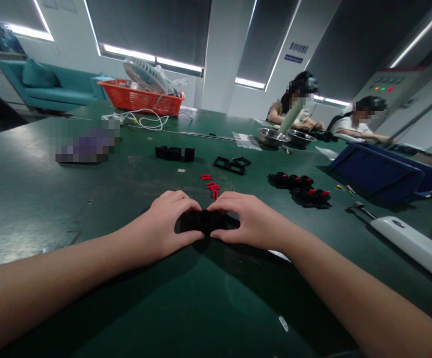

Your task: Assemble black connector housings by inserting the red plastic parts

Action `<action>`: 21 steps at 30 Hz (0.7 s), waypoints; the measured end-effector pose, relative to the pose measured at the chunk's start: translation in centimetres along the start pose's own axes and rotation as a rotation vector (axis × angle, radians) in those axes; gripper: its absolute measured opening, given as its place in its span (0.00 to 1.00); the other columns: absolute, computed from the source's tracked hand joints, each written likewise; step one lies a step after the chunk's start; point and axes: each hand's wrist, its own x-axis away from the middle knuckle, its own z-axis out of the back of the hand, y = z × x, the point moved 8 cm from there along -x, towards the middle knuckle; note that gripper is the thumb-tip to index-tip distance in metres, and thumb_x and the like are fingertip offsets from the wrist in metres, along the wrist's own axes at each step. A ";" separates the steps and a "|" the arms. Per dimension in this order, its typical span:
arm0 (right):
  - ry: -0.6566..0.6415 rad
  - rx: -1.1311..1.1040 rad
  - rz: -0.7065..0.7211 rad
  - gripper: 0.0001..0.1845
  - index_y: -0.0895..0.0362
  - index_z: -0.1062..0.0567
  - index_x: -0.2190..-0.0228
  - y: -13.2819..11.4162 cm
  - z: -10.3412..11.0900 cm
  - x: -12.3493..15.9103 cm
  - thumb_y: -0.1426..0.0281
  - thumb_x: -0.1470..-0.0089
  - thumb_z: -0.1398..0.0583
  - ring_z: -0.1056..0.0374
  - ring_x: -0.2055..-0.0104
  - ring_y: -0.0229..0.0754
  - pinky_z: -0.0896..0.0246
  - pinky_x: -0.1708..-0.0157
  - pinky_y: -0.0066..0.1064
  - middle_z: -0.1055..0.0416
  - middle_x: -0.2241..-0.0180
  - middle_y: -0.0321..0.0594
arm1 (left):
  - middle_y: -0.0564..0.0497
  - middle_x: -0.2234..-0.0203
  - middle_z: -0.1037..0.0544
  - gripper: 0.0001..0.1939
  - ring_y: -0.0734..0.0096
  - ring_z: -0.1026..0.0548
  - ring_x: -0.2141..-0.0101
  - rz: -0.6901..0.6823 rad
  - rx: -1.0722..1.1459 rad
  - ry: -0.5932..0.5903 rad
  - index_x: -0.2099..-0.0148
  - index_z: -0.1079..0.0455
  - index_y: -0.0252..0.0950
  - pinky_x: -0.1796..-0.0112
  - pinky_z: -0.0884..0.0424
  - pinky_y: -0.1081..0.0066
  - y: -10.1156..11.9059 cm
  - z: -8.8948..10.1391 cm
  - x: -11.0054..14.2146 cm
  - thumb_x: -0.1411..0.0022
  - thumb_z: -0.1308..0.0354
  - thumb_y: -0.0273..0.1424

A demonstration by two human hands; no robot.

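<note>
Between my two hands a small black plastic part with a round opening is pinched low over the green table. My left hand grips its left side, thumb below and fingers on top. On the other side my right hand holds it the same way. The fingers hide much of the part. Just beyond the fingertips lie several small red plastic pieces. Farther off are black blocks and open black frames. To the right sit black parts with red pieces in them.
A white electric screwdriver lies at right, near blue bins. Metal bowls stand farther back, where two people sit. An orange basket with cables stands at the far left, behind a blurred purple object.
</note>
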 end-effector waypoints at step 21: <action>0.030 -0.016 0.003 0.18 0.59 0.23 0.56 0.0 0.0 0.1 0.71 0.51 0.33 0.30 0.56 0.45 0.36 0.55 0.36 0.25 0.59 0.45 | 0.45 0.59 0.25 0.16 0.53 0.30 0.53 0.010 -0.003 -0.008 0.54 0.28 0.39 0.50 0.33 0.54 0.0 0.0 -0.1 0.43 0.39 0.39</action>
